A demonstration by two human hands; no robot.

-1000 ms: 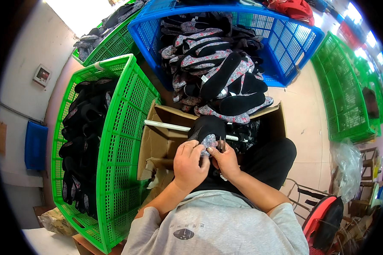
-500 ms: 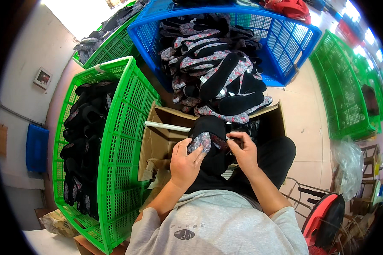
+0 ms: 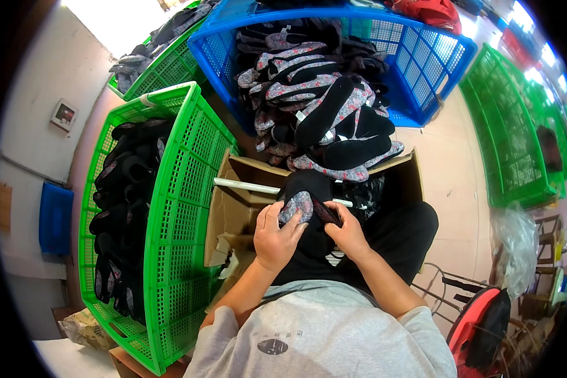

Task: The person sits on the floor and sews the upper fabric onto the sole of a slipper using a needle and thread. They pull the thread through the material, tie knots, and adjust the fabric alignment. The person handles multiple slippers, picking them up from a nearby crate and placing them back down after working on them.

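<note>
A: Where's the shoe?

B: Black shoe (image 3: 305, 195) with a floral lining sits over the person's lap, at the near edge of the cardboard box (image 3: 236, 211). Both hands are on it.

A: Grip?

B: Left hand (image 3: 277, 236) is closed around the near left side, thumb on the floral patch. Right hand (image 3: 345, 234) is pinched on the near right edge.

A: Axis?

B: Long axis runs near-to-far. Black rounded end points far, toward the blue crate (image 3: 416, 57); floral end points back at the person.

A: What's around it?

B: A white rod (image 3: 246, 185) lies left-to-right across the box, passing behind the shoe. The blue crate beyond is heaped with black and floral shoes (image 3: 321, 107). The green crate (image 3: 176, 233) to the left holds black shoes (image 3: 123, 189). More green crates (image 3: 510, 145) stand to the right.
</note>
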